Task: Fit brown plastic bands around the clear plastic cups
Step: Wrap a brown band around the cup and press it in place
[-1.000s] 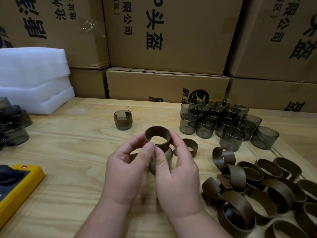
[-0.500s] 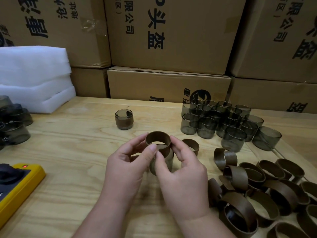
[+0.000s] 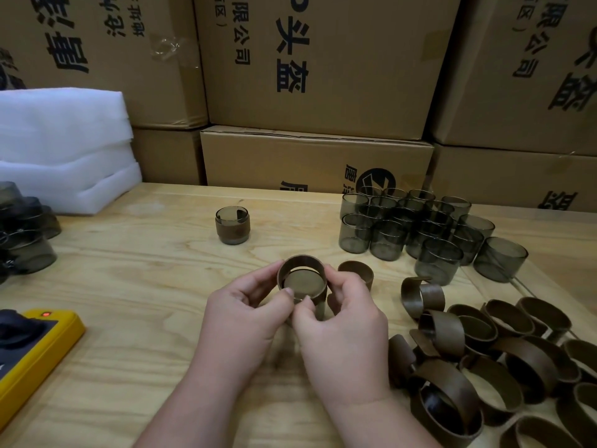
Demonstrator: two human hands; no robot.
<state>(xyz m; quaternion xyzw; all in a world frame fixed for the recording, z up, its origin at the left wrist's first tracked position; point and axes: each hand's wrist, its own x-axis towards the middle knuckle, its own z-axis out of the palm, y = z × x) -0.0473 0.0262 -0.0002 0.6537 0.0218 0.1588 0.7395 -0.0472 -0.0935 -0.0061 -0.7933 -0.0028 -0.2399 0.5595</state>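
Both hands meet near the middle of the tabletop (image 3: 129, 286), fingers curled around one brown band (image 3: 302, 263) that sits round the top of a clear cup (image 3: 298, 282). The left hand (image 3: 245, 321) pinches the band's left side, thumb on its near rim and fingers behind. The right hand (image 3: 342, 331) grips the right side, thumb just beside the left thumb at the near rim, fingers wrapped round the far side. The band's upper edge stands above the cup's top face, which shows inside the ring; the cup's lower wall peeks out below between the hands. Whether the cup's base touches the wood I cannot tell.

Just right of the right hand's fingers a single loose band (image 3: 357, 271) stands on the tabletop. Further right, toward the right edge and near right corner, lies a pile of loose bands (image 3: 484, 360), many overlapping. Behind them, toward the far right, stands a cluster of bare cups (image 3: 416, 227), packed touching. Toward the far edge, left of centre, one banded cup (image 3: 232, 224) stands alone, upright. At the left edge sit more dark cups (image 3: 26, 234), with white foam sheets (image 3: 61, 147) at the far left corner. A yellow device (image 3: 35, 344) lies at the near left edge. Cardboard boxes (image 3: 323, 59) are stacked behind the table.
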